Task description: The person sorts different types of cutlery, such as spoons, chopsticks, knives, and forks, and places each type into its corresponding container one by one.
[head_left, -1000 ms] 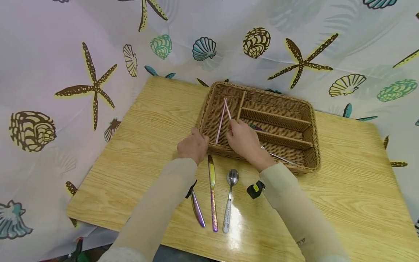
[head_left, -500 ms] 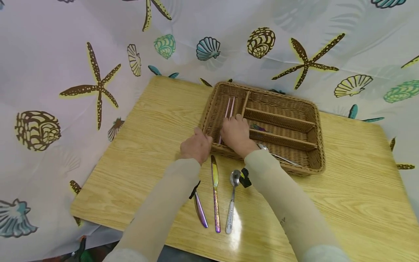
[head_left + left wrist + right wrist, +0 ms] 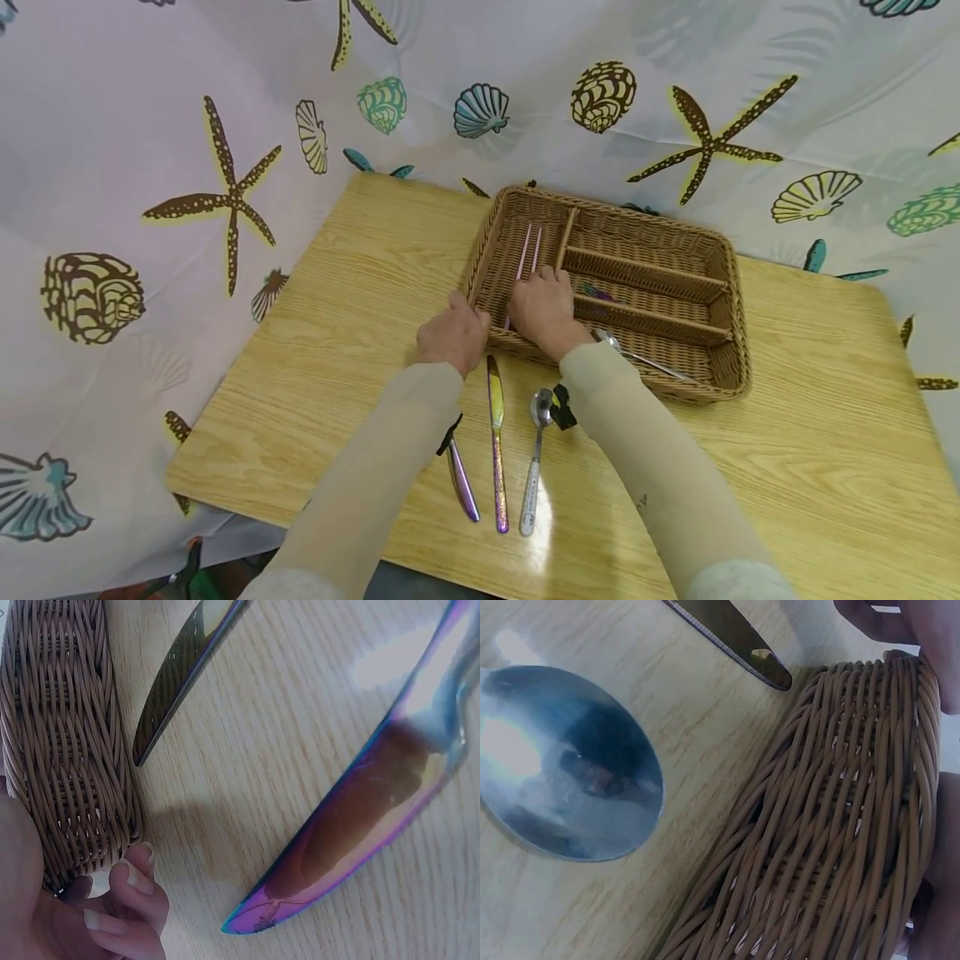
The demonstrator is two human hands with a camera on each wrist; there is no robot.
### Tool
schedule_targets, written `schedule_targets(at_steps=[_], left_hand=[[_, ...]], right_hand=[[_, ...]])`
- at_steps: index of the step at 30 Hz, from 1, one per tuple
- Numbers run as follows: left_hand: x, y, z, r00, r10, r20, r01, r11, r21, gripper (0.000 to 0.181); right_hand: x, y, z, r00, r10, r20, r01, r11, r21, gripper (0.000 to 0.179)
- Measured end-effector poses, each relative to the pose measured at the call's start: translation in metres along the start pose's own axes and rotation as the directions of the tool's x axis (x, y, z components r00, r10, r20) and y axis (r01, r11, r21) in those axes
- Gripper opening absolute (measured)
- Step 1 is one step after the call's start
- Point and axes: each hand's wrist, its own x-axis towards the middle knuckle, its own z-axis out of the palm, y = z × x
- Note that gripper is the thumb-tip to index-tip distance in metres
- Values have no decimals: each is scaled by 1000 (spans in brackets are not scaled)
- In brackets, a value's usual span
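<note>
My left hand grips the front left corner of the wicker cutlery basket; its fingertips curl against that corner in the left wrist view. Inside the left compartment, my right hand is lowered over two pink chopsticks. It holds the right-hand chopstick, though its fingertips are hidden from the head view. Close beside that lies the other chopstick, nearly parallel. Before the basket lie an iridescent table knife, a spoon with a patterned pale handle and a second, purple-handled knife, partly covered by the left forearm.
Dividers split the basket's right side into long compartments. A silver utensil lies in the front one, and small purple-green cutlery in the middle one. A shell-print cloth hangs behind the wooden table.
My right hand has moved left and down with the chopstick, which crossed the other at the top and now lies nearly parallel to it. The left hand keeps its grip on the corner.
</note>
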Motion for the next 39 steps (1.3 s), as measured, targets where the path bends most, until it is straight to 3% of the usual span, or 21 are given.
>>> schedule_targets(at_steps=[10,15,18,24,27,30,33,35,39], left_hand=[[0,1,4,1000,4,-2,-4,1000,-1,35],[-1,3,4,1000,17,-22,-16,1000,16,36],[-2,4,4,999,24,-43,-23,999,28,35],[-2,5,1,999,26,-33,-25,999,20,34],[-2,5,0,1000,19,-11,-19,1000,7,34],[-3,4,-2,1000,22,-3,-22,1000,-6,34],[-3,3,-2,999,33,-3,-33,999,-8,34],[-3,2,-1,999,35,-1,-35,999,-9,34],[-3,0,0,1000,31,2,-31,999,-21,34]], right_hand=[[-7,5,0,1000,-20,-4,19,999,-45,38],[-15,10,1,993,-25,-111,33,997,67,33],[-26,15,0,972,-48,-228,82,987,142,27],[-54,23,-1,891,-79,-447,209,945,250,22],[-73,23,-3,862,-77,-501,261,915,308,22],[-95,20,-4,851,-63,-521,298,876,380,21],[-119,15,1,865,-51,-500,306,843,442,17],[-134,10,6,896,-43,-443,277,832,480,13],[-158,0,23,966,-24,-256,162,829,535,9]])
